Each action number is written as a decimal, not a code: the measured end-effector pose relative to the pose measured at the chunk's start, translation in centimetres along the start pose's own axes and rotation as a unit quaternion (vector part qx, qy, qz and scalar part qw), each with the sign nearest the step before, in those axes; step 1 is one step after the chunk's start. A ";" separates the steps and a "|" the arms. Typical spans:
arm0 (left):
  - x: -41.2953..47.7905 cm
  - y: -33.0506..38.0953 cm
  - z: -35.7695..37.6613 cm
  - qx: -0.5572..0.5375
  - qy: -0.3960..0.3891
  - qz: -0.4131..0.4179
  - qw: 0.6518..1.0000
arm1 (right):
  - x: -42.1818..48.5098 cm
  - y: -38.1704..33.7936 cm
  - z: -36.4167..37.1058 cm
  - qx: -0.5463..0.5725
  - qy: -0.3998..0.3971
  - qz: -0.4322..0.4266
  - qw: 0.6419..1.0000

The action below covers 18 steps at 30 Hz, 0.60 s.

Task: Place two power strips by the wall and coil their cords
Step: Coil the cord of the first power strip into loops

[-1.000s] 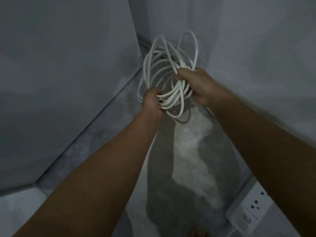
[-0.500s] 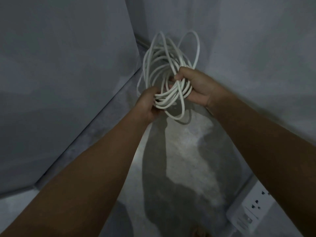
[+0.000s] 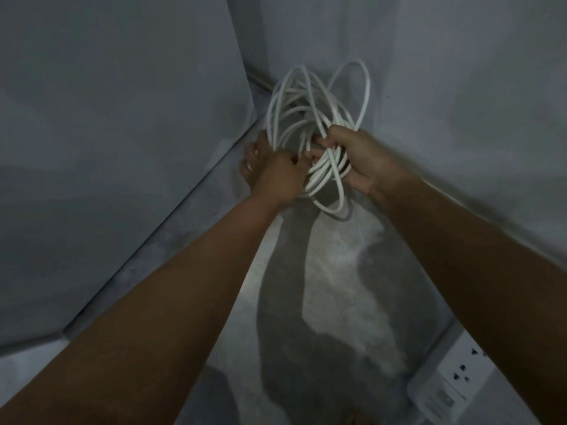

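Observation:
A white cord (image 3: 320, 176) is gathered into a loose coil of several loops and held up in a grey corner, above the floor. My right hand (image 3: 359, 161) grips the bundled strands at the coil's lower right. My left hand (image 3: 273, 174) is at the coil's lower left, its fingers stretched out along the outer loops and its thumb against the bundle. A white power strip (image 3: 451, 378) lies on the floor at the bottom right, next to the wall and partly hidden by my right forearm.
Grey walls (image 3: 122, 148) close in on the left and right and meet in a corner behind the coil. A narrow strip of concrete floor (image 3: 337, 271) runs between them, crossed by the shadows of my arms.
My left hand has let go of the bundle and slid up and left, with its fingers spread out beside the loops. My right hand keeps its grip, and the coil has barely moved.

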State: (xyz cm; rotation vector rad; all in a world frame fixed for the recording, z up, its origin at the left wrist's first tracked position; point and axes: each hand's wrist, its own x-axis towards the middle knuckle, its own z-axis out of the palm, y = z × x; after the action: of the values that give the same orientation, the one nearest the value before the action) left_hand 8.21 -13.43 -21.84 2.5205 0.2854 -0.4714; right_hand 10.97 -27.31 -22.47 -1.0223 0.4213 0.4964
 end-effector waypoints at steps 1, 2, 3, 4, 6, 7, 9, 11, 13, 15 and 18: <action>-0.2 0.4 -0.4 -0.050 -0.034 -0.009 0.998 | 0.1 0.0 -0.2 -0.003 0.003 -0.005 1.000; -0.5 0.6 -0.5 -0.112 -0.057 -0.013 0.992 | 0.1 -0.1 -0.3 -0.016 0.010 -0.015 1.000; -1.0 0.9 -0.6 -0.175 -0.069 -0.016 0.982 | 0.1 -0.1 -0.4 -0.033 0.017 -0.027 0.999; -1.2 0.8 -0.3 -0.234 -0.065 -0.028 0.970 | -0.1 -0.2 -0.3 -0.056 0.026 -0.041 0.997; -1.9 0.4 -0.1 -0.301 -0.025 -0.047 0.952 | -0.6 0.1 -0.3 -0.090 0.041 -0.061 0.993; -2.3 0.3 -0.1 -0.314 -0.010 -0.044 0.948 | -0.8 0.3 -0.2 -0.105 0.049 -0.067 0.991; -2.6 0.1 -0.1 -0.339 -0.016 -0.017 0.941 | -0.8 0.9 -0.2 -0.122 0.086 -0.081 0.985; -3.1 0.5 -0.1 -0.338 -0.007 0.030 0.941 | -0.3 0.9 -0.5 -0.128 0.151 -0.098 0.975; -3.1 0.3 0.3 -0.316 0.035 0.065 0.946 | 0.2 0.3 -0.9 -0.128 0.199 -0.116 0.965; -3.4 -0.3 0.4 -0.325 0.084 0.075 0.939 | 0.5 -0.2 -1.1 -0.111 0.199 -0.116 0.967; -4.5 -1.2 -0.2 -0.356 0.123 0.050 0.925 | 0.3 0.2 -1.0 -0.060 0.154 -0.096 0.981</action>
State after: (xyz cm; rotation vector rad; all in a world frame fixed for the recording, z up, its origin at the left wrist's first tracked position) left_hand 3.78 -12.78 -20.57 1.8559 0.3452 0.0104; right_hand 10.98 -28.01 -23.20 -1.2494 0.5666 0.1904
